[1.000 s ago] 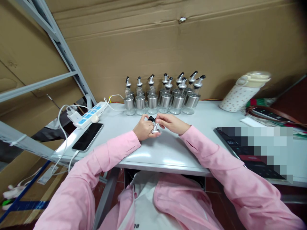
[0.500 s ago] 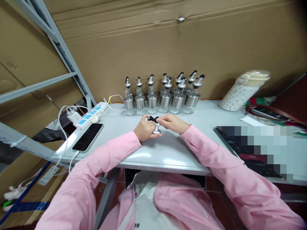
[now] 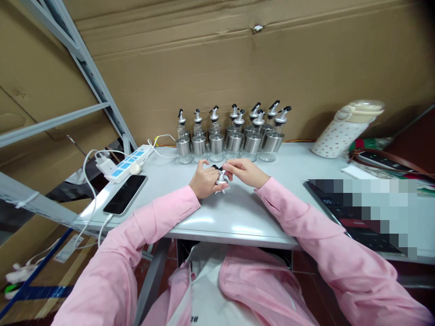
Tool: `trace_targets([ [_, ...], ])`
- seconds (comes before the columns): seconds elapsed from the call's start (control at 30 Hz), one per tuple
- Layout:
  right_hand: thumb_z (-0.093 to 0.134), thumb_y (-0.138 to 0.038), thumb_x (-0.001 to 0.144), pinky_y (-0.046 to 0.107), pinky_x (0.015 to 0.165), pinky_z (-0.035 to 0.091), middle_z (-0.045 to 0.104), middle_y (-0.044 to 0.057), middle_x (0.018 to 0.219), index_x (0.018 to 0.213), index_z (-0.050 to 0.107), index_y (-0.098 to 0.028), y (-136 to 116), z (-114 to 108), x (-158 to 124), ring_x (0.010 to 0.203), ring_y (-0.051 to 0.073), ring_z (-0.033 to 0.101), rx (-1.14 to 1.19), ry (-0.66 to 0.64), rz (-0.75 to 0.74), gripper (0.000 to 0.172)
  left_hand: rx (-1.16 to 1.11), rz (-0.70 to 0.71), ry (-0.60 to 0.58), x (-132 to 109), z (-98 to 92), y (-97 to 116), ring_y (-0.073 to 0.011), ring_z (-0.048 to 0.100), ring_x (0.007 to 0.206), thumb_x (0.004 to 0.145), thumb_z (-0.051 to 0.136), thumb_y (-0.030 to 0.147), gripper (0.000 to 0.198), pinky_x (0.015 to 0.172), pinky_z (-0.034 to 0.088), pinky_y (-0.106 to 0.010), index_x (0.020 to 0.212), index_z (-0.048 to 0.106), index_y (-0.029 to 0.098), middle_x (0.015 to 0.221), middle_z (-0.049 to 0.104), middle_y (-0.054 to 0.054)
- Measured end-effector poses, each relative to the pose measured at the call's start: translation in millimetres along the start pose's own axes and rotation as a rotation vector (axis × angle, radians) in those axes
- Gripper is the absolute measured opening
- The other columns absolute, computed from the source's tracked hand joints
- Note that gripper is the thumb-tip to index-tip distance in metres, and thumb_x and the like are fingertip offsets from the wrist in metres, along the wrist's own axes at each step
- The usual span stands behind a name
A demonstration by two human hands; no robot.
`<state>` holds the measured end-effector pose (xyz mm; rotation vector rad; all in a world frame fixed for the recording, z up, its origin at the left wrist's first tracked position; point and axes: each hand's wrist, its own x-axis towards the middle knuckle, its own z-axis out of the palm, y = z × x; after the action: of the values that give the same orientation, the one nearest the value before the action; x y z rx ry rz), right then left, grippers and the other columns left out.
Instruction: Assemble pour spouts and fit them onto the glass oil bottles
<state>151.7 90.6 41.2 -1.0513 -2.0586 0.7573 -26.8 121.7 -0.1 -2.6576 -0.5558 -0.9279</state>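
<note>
Tilted more than before, the spout cap (image 3: 220, 181) was gripped just above the desk (image 3: 238, 213) by the left hand (image 3: 203, 182). Its black tip was pinched by the right hand (image 3: 245, 172), the base apparently being steadied for that.

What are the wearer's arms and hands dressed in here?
Both arms wear long, loose pink sleeves, the left sleeve and the right sleeve, each ending at the wrist. The left hand and right hand are bare, with no gloves.

The digits "18" stand on the white garment (image 3: 203, 290) just below the table's (image 3: 238, 217) near edge. At the table's right end, a dark panel (image 3: 325, 202) reads "00:1".
</note>
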Motion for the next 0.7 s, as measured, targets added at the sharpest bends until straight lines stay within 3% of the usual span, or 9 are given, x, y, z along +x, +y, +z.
trace_targets([
  [0.27, 0.035, -0.056, 0.087, 0.024, 0.060, 0.036, 0.055, 0.001, 0.054, 0.057, 0.047, -0.018, -2.5, 0.4, -0.8, 0.055, 0.011, 0.049, -0.145, 0.086, -0.066, 0.050, -0.063, -0.053, -0.019, 2.7, -3.5, 1.9, -0.0144, 0.052, 0.059, 0.090, 0.000, 0.060, 0.078, 0.085, 0.027, -0.040, 0.070, 0.060, 0.016, 0.061, 0.061, -0.003],
  [0.43, 0.033, -0.061, 0.086, 0.025, 0.061, 0.037, 0.056, 0.002, 0.055, 0.057, 0.047, -0.018, -3.1, 1.8, 0.3, 0.056, 0.012, 0.049, -0.131, 0.101, -0.077, 0.053, -0.086, -0.081, -0.026, 3.3, -4.8, 3.0, -0.0141, 0.052, 0.059, 0.090, -0.002, 0.060, 0.079, 0.086, 0.027, -0.040, 0.069, 0.060, 0.016, 0.061, 0.061, -0.003],
  [0.5, 0.033, -0.066, 0.083, 0.026, 0.063, 0.039, 0.055, 0.001, 0.056, 0.059, 0.047, -0.019, -1.1, -4.0, 0.6, 0.056, 0.012, 0.050, -0.067, 0.168, -0.065, 0.055, -0.099, -0.066, -0.023, 1.4, -4.9, 3.0, -0.0136, 0.051, 0.058, 0.091, -0.003, 0.058, 0.079, 0.086, 0.027, -0.040, 0.064, 0.058, 0.016, 0.060, 0.061, -0.003],
  [0.6, 0.043, -0.068, 0.077, 0.029, 0.064, 0.043, 0.054, 0.001, 0.061, 0.069, 0.049, -0.020, 6.8, -22.1, -0.1, 0.059, 0.014, 0.052, 0.114, 0.371, -0.013, 0.050, -0.107, -0.029, 0.012, -2.1, -4.8, 1.0, -0.0136, 0.051, 0.058, 0.091, -0.003, 0.056, 0.078, 0.085, 0.028, -0.041, 0.060, 0.056, 0.016, 0.060, 0.061, -0.003],
  [0.7, 0.063, -0.059, 0.067, 0.031, 0.065, 0.047, 0.057, 0.001, 0.071, 0.076, 0.051, -0.021, 20.2, -41.6, -1.4, 0.063, 0.015, 0.055, 0.233, 0.471, 0.062, 0.040, -0.092, -0.040, 0.036, -3.8, -3.9, -2.3, -0.0156, 0.054, 0.064, 0.090, -0.004, 0.058, 0.078, 0.085, 0.029, -0.041, 0.068, 0.057, 0.015, 0.068, 0.064, -0.006],
])
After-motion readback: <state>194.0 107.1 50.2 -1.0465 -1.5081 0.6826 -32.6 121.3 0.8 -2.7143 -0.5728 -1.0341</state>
